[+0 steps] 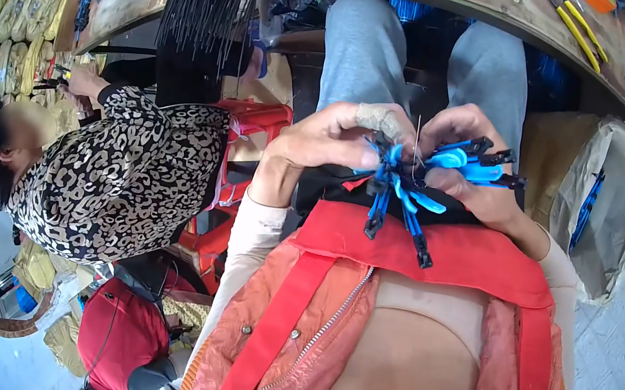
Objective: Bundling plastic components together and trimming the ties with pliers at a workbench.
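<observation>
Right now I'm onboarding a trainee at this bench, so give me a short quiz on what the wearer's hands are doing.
1. True or false: both hands grip the bundle of blue plastic clips.
2. What sticks up between the left hand and the right hand? A) a thin metal needle B) a paintbrush C) a screwdriver
3. What covers the left index finger?

Key:
1. True; the clips have black ends and fan out over the lap.
2. A, the thin metal needle.
3. A beige bandage-like wrap.
</observation>
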Demonstrator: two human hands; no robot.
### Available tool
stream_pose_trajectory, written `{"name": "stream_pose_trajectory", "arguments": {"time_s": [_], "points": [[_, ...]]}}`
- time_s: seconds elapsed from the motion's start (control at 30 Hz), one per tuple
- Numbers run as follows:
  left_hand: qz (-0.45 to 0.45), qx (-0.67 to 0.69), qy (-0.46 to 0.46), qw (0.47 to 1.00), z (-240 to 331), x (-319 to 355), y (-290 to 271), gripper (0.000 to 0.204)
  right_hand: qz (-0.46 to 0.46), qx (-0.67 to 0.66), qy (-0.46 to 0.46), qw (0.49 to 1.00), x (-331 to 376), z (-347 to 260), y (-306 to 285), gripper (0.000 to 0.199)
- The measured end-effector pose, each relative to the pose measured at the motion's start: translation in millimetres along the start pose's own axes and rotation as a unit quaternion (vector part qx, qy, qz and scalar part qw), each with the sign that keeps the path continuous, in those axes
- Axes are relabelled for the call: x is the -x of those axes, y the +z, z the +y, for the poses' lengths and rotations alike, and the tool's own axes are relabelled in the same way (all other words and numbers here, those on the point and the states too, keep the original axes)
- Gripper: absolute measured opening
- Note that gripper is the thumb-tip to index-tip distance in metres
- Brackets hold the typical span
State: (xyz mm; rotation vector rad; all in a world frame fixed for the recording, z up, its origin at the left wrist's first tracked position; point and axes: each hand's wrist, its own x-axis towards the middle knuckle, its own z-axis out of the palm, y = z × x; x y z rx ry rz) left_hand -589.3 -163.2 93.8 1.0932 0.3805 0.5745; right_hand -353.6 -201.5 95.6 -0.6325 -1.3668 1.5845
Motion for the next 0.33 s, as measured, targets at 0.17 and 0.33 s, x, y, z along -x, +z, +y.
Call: {"name": "stream_pose_trajectory", "arguments": {"time_s": [0.17, 0.33], "points": [[0.020, -0.061, 0.015, 0.998, -4, -6, 1, 0.020, 0.009, -0.012, 0.009, 1.000, 3, 2, -2, 0.041], [0.009, -0.119, 0.001, 0.993, 4, -21, 9, 0.017, 0.019, 0.020, 0.010, 1.000, 10, 2, -9, 0.038]]}}
